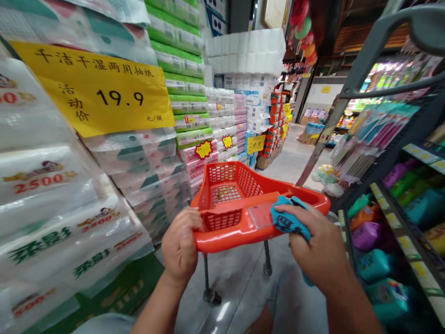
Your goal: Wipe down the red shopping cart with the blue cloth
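An orange-red plastic shopping cart (222,234) stands in front of me, its basket of openwork mesh. The fingers of my left hand (181,243) are wrapped round the left end of its handle rim. On the right part of the handle, my right hand (314,239) presses a blue cloth with dark print (290,215), its fingers closed on the cloth. A clear label panel (260,215) sits in the handle just left of the cloth. Part of the cloth is hidden under my right hand.
Stacks of packaged tissue (139,162) line the left side, with a yellow price sign (100,88). Shelves of colourful bottles (375,264) stand close on the right, near a grey metal frame (318,146). Tiled floor (292,148) runs ahead between them.
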Demonstrator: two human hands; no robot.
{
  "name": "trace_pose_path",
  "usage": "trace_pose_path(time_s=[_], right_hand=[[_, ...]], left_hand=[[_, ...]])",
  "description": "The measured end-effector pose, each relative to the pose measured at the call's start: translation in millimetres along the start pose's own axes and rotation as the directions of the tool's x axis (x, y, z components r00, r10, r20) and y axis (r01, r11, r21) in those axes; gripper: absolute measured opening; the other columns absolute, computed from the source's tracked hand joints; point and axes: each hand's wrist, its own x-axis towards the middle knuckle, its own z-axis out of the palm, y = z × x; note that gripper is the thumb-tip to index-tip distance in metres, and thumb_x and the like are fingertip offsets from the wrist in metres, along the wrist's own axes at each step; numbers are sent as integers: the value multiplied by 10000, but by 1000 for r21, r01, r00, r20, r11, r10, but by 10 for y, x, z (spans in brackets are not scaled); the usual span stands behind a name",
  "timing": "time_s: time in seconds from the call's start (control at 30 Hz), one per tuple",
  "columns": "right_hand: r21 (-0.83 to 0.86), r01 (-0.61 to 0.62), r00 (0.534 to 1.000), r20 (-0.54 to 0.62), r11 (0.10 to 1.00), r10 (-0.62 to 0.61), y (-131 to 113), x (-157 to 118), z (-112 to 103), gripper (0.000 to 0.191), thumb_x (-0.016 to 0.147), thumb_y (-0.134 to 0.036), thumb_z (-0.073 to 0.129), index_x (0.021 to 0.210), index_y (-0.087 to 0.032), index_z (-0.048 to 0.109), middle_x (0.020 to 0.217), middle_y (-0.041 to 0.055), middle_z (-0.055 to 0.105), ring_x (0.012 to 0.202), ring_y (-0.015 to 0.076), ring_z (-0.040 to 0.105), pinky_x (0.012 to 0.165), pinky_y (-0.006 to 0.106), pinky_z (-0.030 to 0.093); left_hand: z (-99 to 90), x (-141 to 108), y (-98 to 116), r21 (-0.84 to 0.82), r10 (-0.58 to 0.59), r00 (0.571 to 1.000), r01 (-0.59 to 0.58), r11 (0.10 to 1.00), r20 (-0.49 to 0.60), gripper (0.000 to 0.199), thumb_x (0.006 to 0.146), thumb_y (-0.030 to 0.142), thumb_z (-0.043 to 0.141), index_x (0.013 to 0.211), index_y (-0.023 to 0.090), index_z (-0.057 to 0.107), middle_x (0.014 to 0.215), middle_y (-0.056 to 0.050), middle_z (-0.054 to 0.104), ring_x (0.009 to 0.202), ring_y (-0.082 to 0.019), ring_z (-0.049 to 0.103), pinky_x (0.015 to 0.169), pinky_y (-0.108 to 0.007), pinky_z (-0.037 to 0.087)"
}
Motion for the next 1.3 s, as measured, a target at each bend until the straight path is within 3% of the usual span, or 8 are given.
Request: trace_pose_path(time_s=[0.17, 0.4, 0.6, 0.73, 0.83, 1.03, 1.2, 1.3], right_hand=[[122, 203, 973, 88, 972, -214, -294, -35, 129, 622, 625, -116, 487, 1195, -263, 688, 1280, 67, 666, 1190, 259, 624, 1019, 459, 535], [-58, -34, 979, -203, 998, 21, 113, -319, 205, 519, 719, -118, 519, 1194, -240, 692, 1256, 98, 653, 1192, 313, 610, 1022, 522, 509], [119, 233, 972, -50, 965, -229, -232, -285, 311, 610, 702, -111, 479, 1276, -244, 636, 1359, 92, 588, 1284, 289, 552, 1112, 534, 440], [3, 128, 990, -61, 992, -128, 54, -199, 172, 552, 714, -141, 511, 1236, -246, 658, 1210, 93, 672, 1134, 309, 629, 989, 528, 525], [-43, 110, 991, -69, 993, -113, 25, -213, 178, 534, 722, -140, 504, 1225, -223, 664, 1177, 111, 678, 1113, 314, 632, 982, 546, 525], [108, 238, 970, 17, 965, -241, -218, -163, 164, 537, 741, -114, 475, 1230, -228, 666, 1251, 90, 671, 1170, 262, 628, 1000, 472, 536], [130, 45, 996, 72, 990, -54, 251, -112, -31, 481, 759, -138, 497, 1174, -283, 695, 1036, 34, 737, 861, 209, 710, 735, 356, 593], [173, 53, 997, 37, 984, -60, 232, -140, -13, 501, 732, -112, 499, 1173, -250, 693, 1046, 49, 731, 926, 216, 703, 794, 353, 590]], left_hand=[[-138, 10, -145, -28, -56, 991, 53, 998, -121, 476, 1006, 434, 305, 657, 210, 537, 650, -44, 563, 691, -193, 572, 808, -432, 519], [-332, 20, -210, 3, -122, 988, 123, 992, -91, 484, 1003, 450, 287, 660, 212, 533, 668, -55, 573, 729, -200, 588, 834, -435, 534], [-469, 93, -334, -38, -103, 985, 98, 994, -138, 475, 1018, 393, 305, 677, 194, 570, 729, -51, 633, 788, -185, 637, 967, -446, 514], [-631, 124, -295, 172, -99, 985, 123, 977, -141, 481, 1028, 362, 281, 713, 181, 597, 866, -94, 714, 917, -206, 682, 1015, -457, 499], [-516, 88, -28, 467, 65, 986, 16, 884, -156, 362, 1007, 302, 360, 853, 182, 665, 1048, -97, 737, 1058, -213, 665, 1119, -500, 411], [-68, 28, 274, 619, 203, 954, -297, 727, 220, 328, 920, 292, 576, 1228, 204, 642, 1260, -84, 704, 1200, -256, 620, 1110, -459, 403], [-282, 126, -31, 612, 215, 960, -279, 740, 177, 298, 942, 249, 505, 1182, 237, 681, 1200, -68, 732, 1131, -245, 650, 1010, -432, 439], [-263, 127, 34, 615, 195, 976, -211, 760, 95, 268, 944, 240, 497, 1121, 227, 698, 1165, -77, 740, 1139, -255, 640, 1072, -483, 385]])
